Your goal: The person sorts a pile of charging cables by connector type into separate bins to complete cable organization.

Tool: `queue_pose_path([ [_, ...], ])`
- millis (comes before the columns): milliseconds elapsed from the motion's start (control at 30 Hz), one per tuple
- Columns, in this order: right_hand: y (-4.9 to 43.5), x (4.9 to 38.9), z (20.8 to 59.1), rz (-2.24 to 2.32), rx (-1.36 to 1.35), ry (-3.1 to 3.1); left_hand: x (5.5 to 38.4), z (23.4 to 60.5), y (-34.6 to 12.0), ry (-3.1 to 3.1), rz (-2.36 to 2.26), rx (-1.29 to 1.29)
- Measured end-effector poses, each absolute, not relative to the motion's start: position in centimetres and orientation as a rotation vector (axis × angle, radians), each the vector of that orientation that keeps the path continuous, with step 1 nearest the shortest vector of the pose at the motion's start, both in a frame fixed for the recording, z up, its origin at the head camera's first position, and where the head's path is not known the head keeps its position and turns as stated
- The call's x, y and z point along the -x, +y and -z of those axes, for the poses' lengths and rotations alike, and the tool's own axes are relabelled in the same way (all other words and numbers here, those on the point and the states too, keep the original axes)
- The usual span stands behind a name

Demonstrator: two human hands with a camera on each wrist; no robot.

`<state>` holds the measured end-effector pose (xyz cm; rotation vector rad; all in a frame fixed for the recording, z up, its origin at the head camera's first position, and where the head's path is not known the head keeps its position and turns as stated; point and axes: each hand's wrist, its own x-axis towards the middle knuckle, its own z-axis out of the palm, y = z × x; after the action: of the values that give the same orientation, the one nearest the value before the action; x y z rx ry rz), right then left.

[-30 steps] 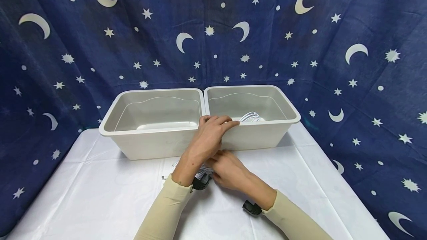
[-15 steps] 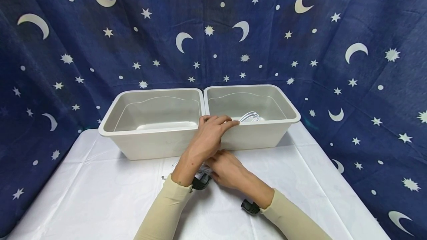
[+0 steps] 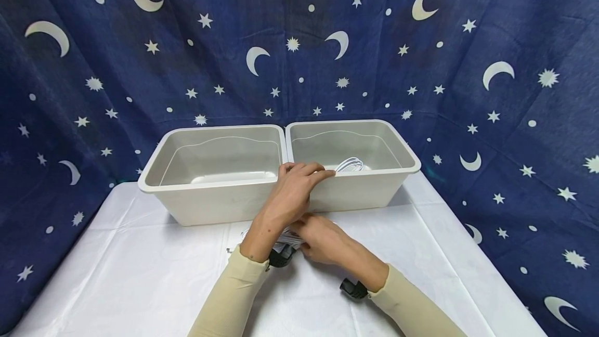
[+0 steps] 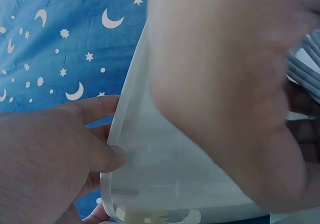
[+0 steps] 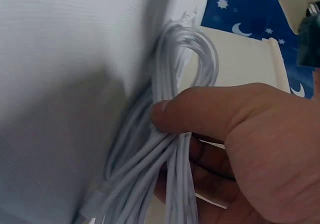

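Observation:
In the head view, my left hand [image 3: 295, 189] reaches over the front of two grey-white plastic bins [image 3: 210, 202] at the spot where they meet. Its thumb and fingers grip the bin rim [image 4: 116, 129] from both sides in the left wrist view. Lower down, my right hand [image 3: 323, 238] passes behind the left wrist and pinches a bundled white cable [image 5: 205, 59] between thumb and fingers. More white cable strands [image 5: 130, 129] lie beside the held loops. A small plug end [image 3: 230, 249] shows left of my left wrist. Another coiled white cable [image 3: 350, 164] sits inside the right bin.
A white cloth [image 3: 154, 274] covers the table. Right behind the bins hangs a dark blue curtain [image 3: 210, 66] with moons and stars. Black wrist devices [image 3: 353, 290] sit under both wrists, and the forearms cross close together at the front of the bins.
The right hand shifts only very slightly over the cable. The left hand stays on the rim, and the bins and the coil inside have not moved.

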<state>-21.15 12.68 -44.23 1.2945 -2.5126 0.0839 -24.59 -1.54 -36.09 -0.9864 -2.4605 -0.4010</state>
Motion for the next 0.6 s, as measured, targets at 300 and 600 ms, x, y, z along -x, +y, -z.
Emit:
queue_pose_path([
  [300, 13.5, 21.1, 42.5, -0.136, -1.305, -2.609, 24.5, 36.1, -1.5, -2.467, 0.422, 0.983],
  [600, 14.9, 20.9, 40.4, -0.200, -1.270, -2.669, 24.5, 36.0, -1.5, -2.462, 0.449, 0.988],
])
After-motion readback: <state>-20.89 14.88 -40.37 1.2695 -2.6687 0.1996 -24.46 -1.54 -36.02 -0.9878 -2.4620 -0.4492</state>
